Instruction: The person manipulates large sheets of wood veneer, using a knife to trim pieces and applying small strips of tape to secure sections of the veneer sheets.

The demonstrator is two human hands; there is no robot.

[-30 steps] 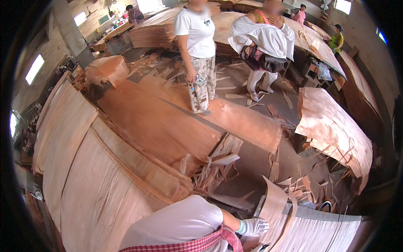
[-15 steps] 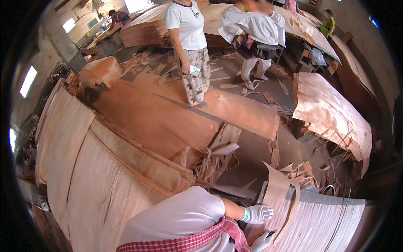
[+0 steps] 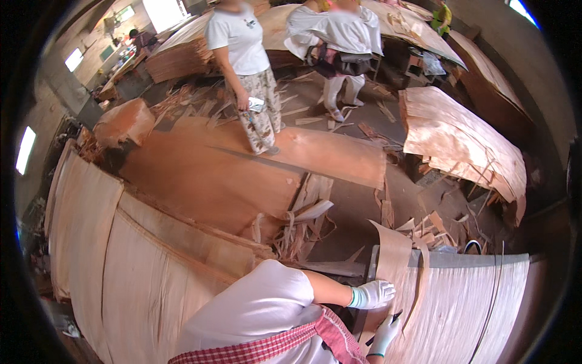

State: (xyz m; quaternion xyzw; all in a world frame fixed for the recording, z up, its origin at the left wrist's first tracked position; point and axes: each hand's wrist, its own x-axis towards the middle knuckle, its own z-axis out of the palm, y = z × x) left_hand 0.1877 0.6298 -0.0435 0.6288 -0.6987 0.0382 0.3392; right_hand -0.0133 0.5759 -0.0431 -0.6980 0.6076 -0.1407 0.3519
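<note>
My left hand (image 3: 376, 294), in a white glove with a teal cuff, lies flat with fingers stretched out on a tan veneer strip (image 3: 391, 252). Just nearer to me, my right hand (image 3: 386, 335), also gloved, is closed around a slim black tool (image 3: 397, 316). One dark end of it juts out by the fingers; its kind is not clear, since the glove hides most of it. Both hands are at the left edge of a pale stacked veneer sheet (image 3: 461, 309). A narrow curling veneer strip (image 3: 421, 282) lies right of the hands.
Large veneer stacks stand at my left (image 3: 139, 279). Brown veneer sheets (image 3: 218, 176) cover the floor ahead, with a person (image 3: 239, 48) standing on them. Another person (image 3: 336, 36) bends farther back. Veneer scraps (image 3: 433, 227) lie beyond my work surface; a draped veneer pile (image 3: 461, 133) stands at right.
My right hand has come farther up from the lower edge, bringing more of its glove and the black tool into view. My left hand stays on the strip. The whole view has shifted slightly.
</note>
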